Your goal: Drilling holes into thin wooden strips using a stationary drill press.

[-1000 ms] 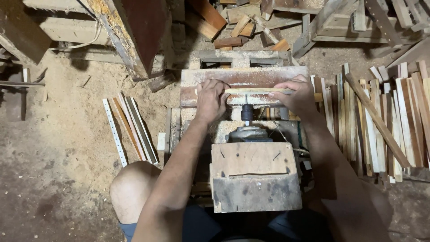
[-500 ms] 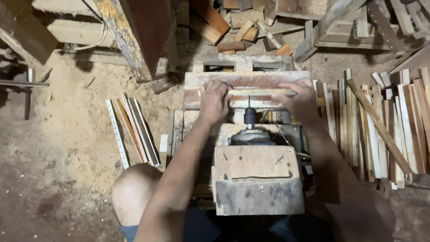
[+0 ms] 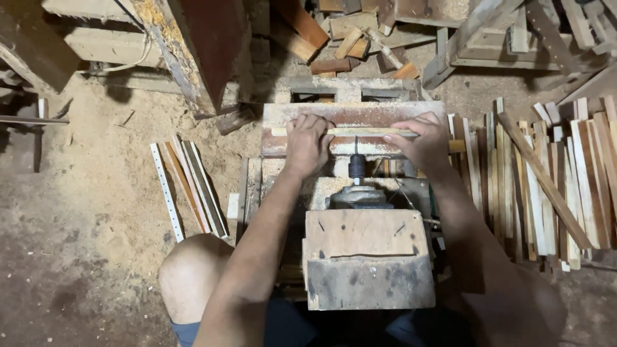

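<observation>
A thin pale wooden strip point(image 3: 360, 132) lies crosswise on a reddish wooden table point(image 3: 353, 112) of a small drilling machine. My left hand point(image 3: 307, 142) presses on the strip's left end and my right hand point(image 3: 421, 141) grips it toward the right end. The dark chuck with its bit point(image 3: 355, 160) points at the strip between my two hands. Behind the chuck sits the motor point(image 3: 357, 196), partly hidden by a worn wooden box point(image 3: 366, 257).
A large pile of wooden slats point(image 3: 546, 173) lies on the floor to the right. Several strips point(image 3: 189, 186) lie on sawdust to the left. Scrap blocks point(image 3: 347, 38) and timber frames stand at the back. My bare knee point(image 3: 189, 276) is at lower left.
The view has shifted slightly, so the machine sits a little lower in the frame. Both hands stay on the strip in nearly the same places.
</observation>
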